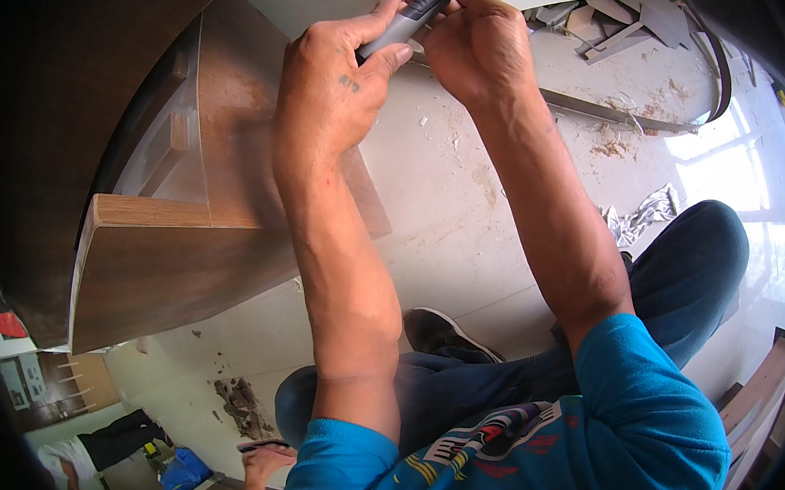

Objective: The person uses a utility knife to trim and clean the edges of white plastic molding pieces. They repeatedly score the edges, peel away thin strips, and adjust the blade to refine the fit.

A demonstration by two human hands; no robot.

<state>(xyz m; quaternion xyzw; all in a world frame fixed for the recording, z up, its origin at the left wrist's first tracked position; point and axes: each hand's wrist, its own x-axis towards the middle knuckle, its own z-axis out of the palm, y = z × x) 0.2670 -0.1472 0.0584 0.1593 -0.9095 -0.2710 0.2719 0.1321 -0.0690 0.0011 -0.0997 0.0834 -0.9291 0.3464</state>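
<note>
High in the view, both my hands are raised together on a grey-and-black tool shaped like a utility knife point(396, 32), with a ribbed black grip. My left hand point(329, 90) pinches its grey lower end between thumb and fingers. The fingers of my right hand point(486, 56) close round the black upper end, which is partly cut off by the frame's top edge. No blade can be made out. Left of my left forearm stands a brown wood-grain furniture panel point(181, 271) with a lighter front edge.
A long dark strip point(602, 111) curves over the pale floor, beside wood offcuts point(612, 28) and sawdust point(613, 144). A crumpled silvery cloth point(642, 215) lies near my right knee. At lower left are another person point(105, 443), a blue bag point(183, 474) and a sandalled foot point(264, 459).
</note>
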